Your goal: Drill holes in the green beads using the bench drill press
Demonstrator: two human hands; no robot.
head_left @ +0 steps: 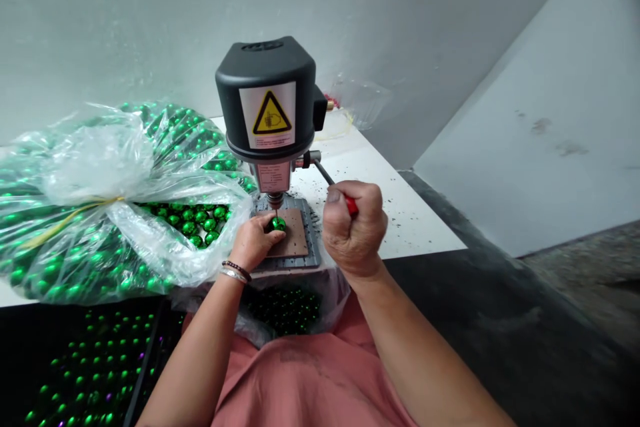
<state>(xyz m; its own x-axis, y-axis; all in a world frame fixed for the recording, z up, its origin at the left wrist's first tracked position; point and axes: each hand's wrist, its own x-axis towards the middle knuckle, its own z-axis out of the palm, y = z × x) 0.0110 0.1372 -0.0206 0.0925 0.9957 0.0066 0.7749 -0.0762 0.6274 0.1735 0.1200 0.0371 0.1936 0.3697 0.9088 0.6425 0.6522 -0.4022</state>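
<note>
You are cupping a glossy green bauble (277, 224) in your left hand (255, 241), your fingers half closed over it as you press it onto a brown pad (293, 233). That pad is lying on the dark base plate (313, 240) of a bench drill (265, 90). The bauble is sitting directly beneath the drill chuck (275, 200), just past your left fingertips. From this angle, you can't quite tell whether the bit is touching it. Your right hand (354, 227) is clenching the red grip of the feed lever (345, 197) in a tight fist, with the lever slanting up and left toward the drill head. Your left hand is the nearer one to the bauble, while your right is standing just beside it to the right. A clear plastic bag (95, 160) of green baubles is bulging over the left side of the white desk (430, 240), and dark shavings (395, 213) are lying scattered near its right edge.
</note>
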